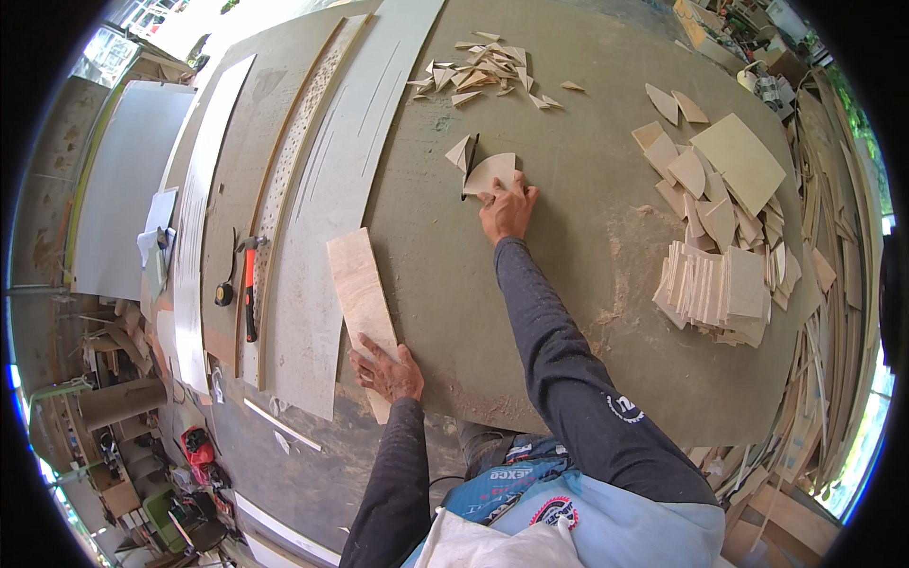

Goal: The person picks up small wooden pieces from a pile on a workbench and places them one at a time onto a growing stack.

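My right hand [509, 206] has its fingers bent and pressed on a fan-shaped piece of thin plywood [491, 170] on the table. Along that piece's left edge runs a narrow dark slot or blade [470, 168]; which one I cannot tell. A small plywood triangle [457, 151] lies just beyond it, on the left side. My left hand [388, 371] rests with fingers spread flat over the near part of a long pale wooden board [358, 279]. The board's near end pokes out below my palm.
Thin offcuts [492, 68] are heaped at the far side. On the right are rounded plywood pieces [689, 172], a square sheet [739, 164] and a stacked row of pieces [699, 286]. A grey panel [331, 199], a hammer [251, 289] and a tape measure [223, 294] lie left.
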The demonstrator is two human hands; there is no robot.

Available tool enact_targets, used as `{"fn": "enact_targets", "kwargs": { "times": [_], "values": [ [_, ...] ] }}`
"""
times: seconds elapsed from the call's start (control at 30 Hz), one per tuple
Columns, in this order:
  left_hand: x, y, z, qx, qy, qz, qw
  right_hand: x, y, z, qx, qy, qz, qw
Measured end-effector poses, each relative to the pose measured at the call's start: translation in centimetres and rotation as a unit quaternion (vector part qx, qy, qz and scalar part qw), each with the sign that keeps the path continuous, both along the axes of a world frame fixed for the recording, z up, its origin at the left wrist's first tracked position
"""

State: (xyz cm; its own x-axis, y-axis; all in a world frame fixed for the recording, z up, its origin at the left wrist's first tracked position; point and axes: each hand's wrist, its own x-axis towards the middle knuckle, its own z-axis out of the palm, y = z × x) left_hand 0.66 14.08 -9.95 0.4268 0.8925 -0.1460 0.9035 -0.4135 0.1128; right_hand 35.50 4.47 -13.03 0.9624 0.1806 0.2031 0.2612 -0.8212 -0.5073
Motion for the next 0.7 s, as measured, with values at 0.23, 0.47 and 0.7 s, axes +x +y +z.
{"fn": "enact_targets", "kwargs": {
  "times": [0.23, 0.47, 0.7],
  "values": [
    [0.0, -0.1, 0.2, 0.000, 0.003, 0.004, 1.000, -0.2, 0.1, 0.5, -0.010, 0.008, -0.009, 1.000],
    [0.1, -0.1, 0.5, -0.006, 0.003, 0.006, 1.000, -0.1, 0.3, 0.2, 0.005, 0.009, -0.024, 1.000],
    [0.2, 0.0, 0.1, -0.005, 0.009, 0.006, 1.000, 0.5, 0.5, -0.5, -0.004, -0.001, -0.034, 0.999]
  ]
}}
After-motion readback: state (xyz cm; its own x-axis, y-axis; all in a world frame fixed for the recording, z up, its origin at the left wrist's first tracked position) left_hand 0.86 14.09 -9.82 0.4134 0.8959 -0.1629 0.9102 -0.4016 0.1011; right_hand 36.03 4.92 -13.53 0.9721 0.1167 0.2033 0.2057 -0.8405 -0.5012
